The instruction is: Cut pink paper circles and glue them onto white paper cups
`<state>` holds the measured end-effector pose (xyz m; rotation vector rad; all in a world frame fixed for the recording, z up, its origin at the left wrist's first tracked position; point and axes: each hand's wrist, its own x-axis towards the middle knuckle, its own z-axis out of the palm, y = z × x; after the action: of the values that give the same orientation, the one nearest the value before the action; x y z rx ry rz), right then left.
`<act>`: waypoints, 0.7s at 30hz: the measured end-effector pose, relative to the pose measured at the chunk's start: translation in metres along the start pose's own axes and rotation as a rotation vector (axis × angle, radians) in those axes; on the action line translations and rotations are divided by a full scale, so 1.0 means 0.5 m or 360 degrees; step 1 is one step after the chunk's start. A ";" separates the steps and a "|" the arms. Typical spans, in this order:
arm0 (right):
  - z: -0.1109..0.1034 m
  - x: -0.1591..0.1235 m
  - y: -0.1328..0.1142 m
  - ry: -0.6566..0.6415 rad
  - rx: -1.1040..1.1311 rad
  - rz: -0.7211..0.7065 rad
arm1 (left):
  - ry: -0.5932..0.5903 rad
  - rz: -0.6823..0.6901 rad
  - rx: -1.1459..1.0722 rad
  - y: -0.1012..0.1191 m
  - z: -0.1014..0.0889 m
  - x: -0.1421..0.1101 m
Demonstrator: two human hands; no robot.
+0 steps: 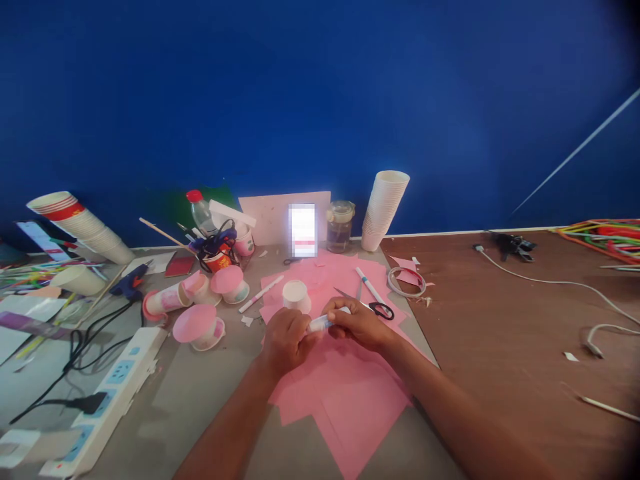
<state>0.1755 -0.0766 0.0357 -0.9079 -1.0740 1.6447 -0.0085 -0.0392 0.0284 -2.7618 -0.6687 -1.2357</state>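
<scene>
Light, stiff and smooth: a slim white-and-blue plastic tube [320, 324], pinched between the curled fingers of the left hand [287, 341] and right hand [357, 325], best gripped mid-barrel, above loose pink paper sheets [345, 407], just near an upturned white paper cup [297, 297].

A white power strip [107, 400] lies at eight o'clock. Stacked paper cups [385, 210] stand at one o'clock, and a blue hot glue gun [129, 280] rests at ten.

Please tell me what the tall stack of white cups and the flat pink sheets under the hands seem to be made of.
The tall stack of white cups looks like matte paper, with thin rolled rims. The flat pink sheets seem to be matte coloured paper or thin card, showing straight cut edges.
</scene>
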 end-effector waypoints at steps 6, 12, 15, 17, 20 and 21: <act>0.006 -0.004 -0.012 0.0011 -0.0209 -0.0190 | 0.0048 -0.0084 -0.0016 -0.003 -0.008 0.002; 0.007 -0.006 -0.023 -0.0003 -0.0415 -0.0376 | 0.0062 -0.0283 -0.0174 -0.002 -0.007 0.001; 0.012 -0.007 -0.024 -0.0004 -0.0628 -0.0596 | 0.0085 -0.0372 -0.0245 0.002 -0.008 0.004; 0.015 -0.007 -0.024 0.0007 -0.0744 -0.0756 | 0.0106 -0.0440 -0.0310 0.006 -0.008 0.007; 0.012 -0.009 -0.029 0.0022 -0.0785 -0.0846 | 0.0113 -0.0508 -0.0379 0.015 -0.009 0.009; 0.009 -0.011 -0.032 -0.0013 -0.0744 -0.0792 | 0.0112 -0.0477 -0.0366 0.018 -0.010 0.010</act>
<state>0.1781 -0.0800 0.0527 -0.8318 -1.5803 1.0043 -0.0056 -0.0466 0.0364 -2.8574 -1.0248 -1.5485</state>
